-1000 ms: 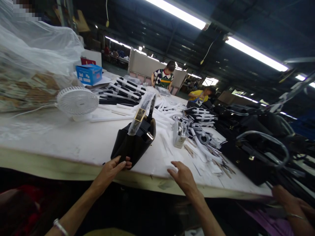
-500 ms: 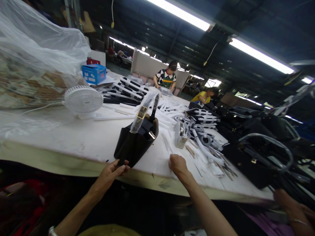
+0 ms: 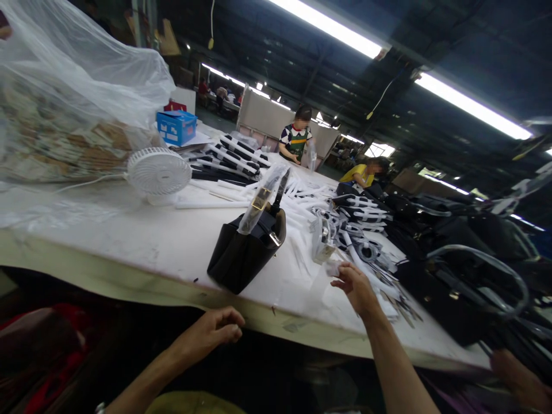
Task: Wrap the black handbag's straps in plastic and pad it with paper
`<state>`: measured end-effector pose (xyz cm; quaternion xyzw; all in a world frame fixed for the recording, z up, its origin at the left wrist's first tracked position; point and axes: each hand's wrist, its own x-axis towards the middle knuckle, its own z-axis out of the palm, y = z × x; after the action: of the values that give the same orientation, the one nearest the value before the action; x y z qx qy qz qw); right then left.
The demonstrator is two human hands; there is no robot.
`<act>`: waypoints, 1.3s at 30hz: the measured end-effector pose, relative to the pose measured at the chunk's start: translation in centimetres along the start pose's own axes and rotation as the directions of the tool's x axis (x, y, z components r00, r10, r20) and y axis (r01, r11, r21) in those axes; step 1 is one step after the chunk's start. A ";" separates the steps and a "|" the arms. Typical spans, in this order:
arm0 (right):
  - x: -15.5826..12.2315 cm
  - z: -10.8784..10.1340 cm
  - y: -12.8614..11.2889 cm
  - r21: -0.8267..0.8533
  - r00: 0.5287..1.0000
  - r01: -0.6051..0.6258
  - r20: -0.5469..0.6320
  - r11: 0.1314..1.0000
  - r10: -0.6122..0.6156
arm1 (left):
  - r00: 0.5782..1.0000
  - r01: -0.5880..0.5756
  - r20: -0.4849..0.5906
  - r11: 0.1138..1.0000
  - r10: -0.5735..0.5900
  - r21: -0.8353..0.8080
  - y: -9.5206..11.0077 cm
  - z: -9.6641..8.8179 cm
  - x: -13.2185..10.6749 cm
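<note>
A black handbag (image 3: 241, 253) stands on the table near its front edge, its strap (image 3: 264, 198) wrapped in clear film around a gold buckle. My left hand (image 3: 218, 329) is off the bag, in front of the table edge, with loosely bent fingers and a gap at the thumb; nothing is in it. Over the table to the right of the bag, my right hand (image 3: 356, 287) pinches a thin whitish piece of plastic film (image 3: 331, 269) between thumb and fingers. Just beyond that hand is a small whitish holder (image 3: 321, 244), its contents hard to make out.
A white fan (image 3: 158, 172) and a blue box (image 3: 176, 127) stand at left, beside a large plastic-covered bundle (image 3: 77, 126). White wrapped strips (image 3: 297, 201) lie mid-table. Black bags (image 3: 448, 299) crowd the right side. Two co-workers (image 3: 295, 138) are across the table; another person's blurred hand (image 3: 517, 376) is at lower right.
My left hand has let go of the bag's lower corner and drawn back toward me. My right hand has moved right, from a closed fist to pinching the film. The bag stays on the table.
</note>
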<state>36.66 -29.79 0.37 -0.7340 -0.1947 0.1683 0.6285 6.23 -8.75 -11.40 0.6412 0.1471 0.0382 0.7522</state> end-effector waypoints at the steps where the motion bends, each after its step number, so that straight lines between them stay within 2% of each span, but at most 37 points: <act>1: -0.3 0.4 -0.4 0.060 1.000 -0.006 0.024 0.998 0.004 | 1.000 -0.020 0.012 1.000 0.020 0.021 0.5 0.3 0.0; 3: -1.4 1.8 -0.9 0.203 0.992 -0.054 0.123 0.978 0.030 | 0.997 -0.073 0.015 0.995 0.072 0.062 1.5 0.7 0.2; 5: -3.2 3.8 -1.0 0.321 0.956 -0.152 0.287 0.935 0.057 | 0.991 -0.129 -0.005 0.988 0.130 0.086 2.6 1.3 0.5; 8: -6.7 7.5 -0.6 0.339 0.827 -0.325 0.556 0.883 0.091 | 0.981 -0.191 -0.010 0.980 0.192 0.061 4.1 2.7 1.3; 10: -8.7 9.5 -0.2 0.343 0.750 -0.392 0.656 0.854 0.080 | 0.973 -0.227 0.054 0.974 0.226 0.009 4.8 3.9 1.8; 11: -9.4 10.2 -0.1 0.359 0.738 -0.404 0.671 0.841 0.067 | 0.966 -0.236 0.105 0.971 0.238 -0.028 5.0 4.6 2.0; 13: -10.1 10.7 -0.3 0.415 0.772 -0.394 0.634 0.820 0.050 | 0.951 -0.206 0.210 0.972 0.226 -0.112 4.8 5.7 2.1; 15: -9.9 10.1 -0.7 0.480 0.842 -0.373 0.534 0.794 0.073 | 0.948 -0.121 0.272 0.978 0.165 -0.171 3.7 6.3 2.1; 18: -9.0 8.1 -0.6 0.552 0.912 -0.331 0.397 0.766 0.108 | 0.965 -0.024 0.253 0.989 0.061 -0.146 1.6 6.0 1.9; 19: -8.8 7.4 -0.1 0.542 0.921 -0.313 0.375 0.780 0.109 | 0.972 -0.013 0.231 0.992 0.042 -0.124 1.0 5.7 1.9; 21: -8.6 6.1 1.6 0.424 0.921 -0.271 0.376 0.864 0.104 | 0.983 -0.006 0.181 0.994 0.025 -0.108 0.2 5.0 1.9; 23: -8.6 5.4 4.0 0.190 0.885 -0.240 0.446 0.952 0.134 | 0.991 -0.011 0.128 0.991 0.028 -0.135 0.0 4.3 2.1; 26: -9.3 6.0 7.5 -0.104 0.759 -0.203 0.612 0.974 0.223 | 0.997 -0.026 0.068 0.983 0.038 -0.180 0.4 3.9 2.5; 28: -10.0 7.5 9.3 -0.157 0.663 -0.218 0.701 0.963 0.264 | 0.998 -0.034 0.049 0.984 0.043 -0.174 1.0 4.2 2.7; 29: -10.4 8.3 10.0 -0.146 0.630 -0.240 0.729 0.960 0.269 | 0.997 -0.052 0.048 0.988 0.060 -0.146 1.4 4.4 2.7; 30: -10.7 9.2 10.5 -0.110 0.619 -0.268 0.741 0.957 0.259 | 0.995 -0.081 0.051 0.992 0.086 -0.098 1.7 4.7 2.7; 31: -11.1 10.0 10.9 -0.060 0.631 -0.295 0.737 0.954 0.241 | 0.991 -0.117 0.061 0.993 0.119 -0.033 2.1 5.0 2.6; 34: -11.7 11.2 11.1 0.120 0.740 -0.378 0.635 0.918 0.222 | 0.970 -0.228 0.124 0.959 0.208 0.170 2.5 5.7 2.2; 37: -11.4 10.8 10.1 0.231 0.820 -0.450 0.490 0.863 0.296 | 0.975 -0.220 0.102 0.923 0.197 0.316 1.8 5.6 1.8; 39: -10.2 10.3 8.8 0.262 0.877 -0.409 0.377 0.874 0.297 | 0.985 -0.171 0.050 0.915 0.164 0.366 0.6 5.2 1.8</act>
<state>23.40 -27.22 -9.87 -0.6020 -0.1251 0.4307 0.6607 9.44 -13.19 -10.41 0.7817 0.0896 0.0682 0.6134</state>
